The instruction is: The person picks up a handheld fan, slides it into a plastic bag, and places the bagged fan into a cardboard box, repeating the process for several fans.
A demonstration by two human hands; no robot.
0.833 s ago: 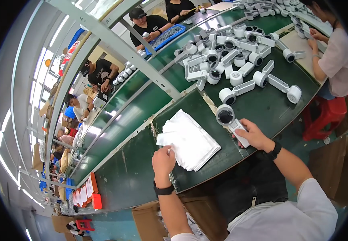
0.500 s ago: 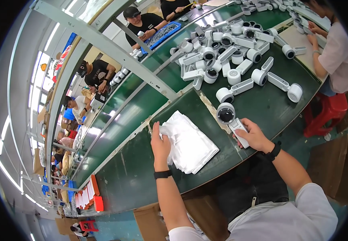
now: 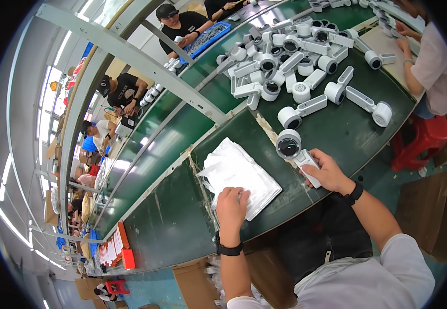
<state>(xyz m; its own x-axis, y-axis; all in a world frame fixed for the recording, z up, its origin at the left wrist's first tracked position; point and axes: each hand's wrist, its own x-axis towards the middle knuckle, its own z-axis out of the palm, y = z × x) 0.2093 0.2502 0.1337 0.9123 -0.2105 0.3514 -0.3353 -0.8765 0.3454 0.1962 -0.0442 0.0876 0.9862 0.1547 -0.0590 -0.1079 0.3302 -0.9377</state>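
My right hand [image 3: 325, 170] is closed around the handle of a white handheld fan [image 3: 289, 146]. Its round head, with a dark centre, points up and away from me over the green table. To its left lies a stack of thin white plastic bags [image 3: 252, 177], with loose, crumpled edges on the left side. My left hand [image 3: 232, 207] rests on the stack's near left part, fingers bent and thumb apart. Nothing shows gripped in it, though the fingertips are partly hidden.
A large heap of similar fans [image 3: 290, 56] covers the far table, several lying loose nearer me. A grey metal frame [image 3: 130, 56] crosses on the left. At right, a person [image 3: 435, 67] works beside a red stool [image 3: 422, 141]. Cardboard boxes [image 3: 432, 206] stand on the floor.
My left hand has moved from the stack's left edge toward me and rightward onto its near part. The right hand still holds the fan in nearly the same place.
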